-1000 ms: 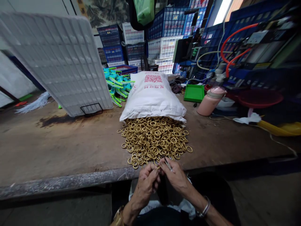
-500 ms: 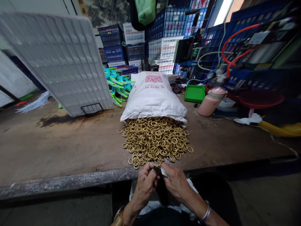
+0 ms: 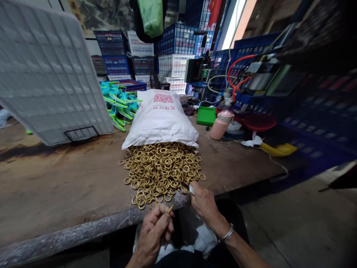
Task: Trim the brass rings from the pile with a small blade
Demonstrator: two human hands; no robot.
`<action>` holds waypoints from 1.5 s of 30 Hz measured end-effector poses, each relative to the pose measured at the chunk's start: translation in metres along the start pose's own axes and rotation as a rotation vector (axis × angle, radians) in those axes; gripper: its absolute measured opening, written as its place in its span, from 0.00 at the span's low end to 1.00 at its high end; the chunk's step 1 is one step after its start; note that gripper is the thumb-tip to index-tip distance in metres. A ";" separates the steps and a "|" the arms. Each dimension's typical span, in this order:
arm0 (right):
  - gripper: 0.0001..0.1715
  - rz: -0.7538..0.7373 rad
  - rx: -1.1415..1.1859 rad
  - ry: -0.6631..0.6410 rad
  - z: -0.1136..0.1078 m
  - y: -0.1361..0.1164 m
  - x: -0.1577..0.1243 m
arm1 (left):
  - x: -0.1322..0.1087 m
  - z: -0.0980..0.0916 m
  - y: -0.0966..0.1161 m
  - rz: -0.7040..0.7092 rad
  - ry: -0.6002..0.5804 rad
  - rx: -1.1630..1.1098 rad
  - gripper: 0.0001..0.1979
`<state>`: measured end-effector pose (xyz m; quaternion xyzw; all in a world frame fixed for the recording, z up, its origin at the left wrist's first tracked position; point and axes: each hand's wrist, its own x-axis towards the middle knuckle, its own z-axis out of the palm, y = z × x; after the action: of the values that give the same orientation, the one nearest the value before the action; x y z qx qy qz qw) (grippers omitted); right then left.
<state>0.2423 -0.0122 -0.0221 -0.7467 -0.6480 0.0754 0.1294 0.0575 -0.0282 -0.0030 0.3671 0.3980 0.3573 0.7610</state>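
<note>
At the table's front edge, my left hand (image 3: 154, 230) pinches one gold-coloured ring (image 3: 171, 208) between thumb and fingers, holding it on edge. My right hand (image 3: 205, 204) is closed round a small tool with a white handle (image 3: 191, 190). The tool's dark, narrow end points at the rings; its exact kind is unclear. Beyond both hands lies a heap of gold-coloured rings (image 3: 164, 167), spilling from the mouth of a white woven sack (image 3: 164, 123) with red print.
A white plastic crate (image 3: 55, 74) stands tilted at left. Turquoise and lime plastic pieces (image 3: 119, 104) lie behind it. At right are a green tray (image 3: 206, 115), a pink bottle (image 3: 221, 124), a red dish (image 3: 259, 122) and a machine with orange hoses (image 3: 240, 70).
My hands were together over the tool and have parted. The right hand has moved the tool toward the heap's right side, while the left shows a ring. The view has turned right.
</note>
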 end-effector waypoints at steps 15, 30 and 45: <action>0.08 0.352 -0.165 0.024 -0.005 0.060 0.037 | 0.009 -0.001 0.000 -0.151 0.008 -0.291 0.13; 0.11 -0.230 0.356 0.048 0.004 -0.010 -0.005 | 0.020 -0.002 -0.015 0.005 0.086 -0.050 0.19; 0.17 -0.050 0.833 -0.235 0.013 -0.052 -0.011 | 0.015 -0.009 -0.007 0.413 0.164 0.455 0.12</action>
<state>0.1881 -0.0157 -0.0198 -0.6011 -0.5906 0.4117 0.3469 0.0574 -0.0164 -0.0180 0.5709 0.4450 0.4344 0.5361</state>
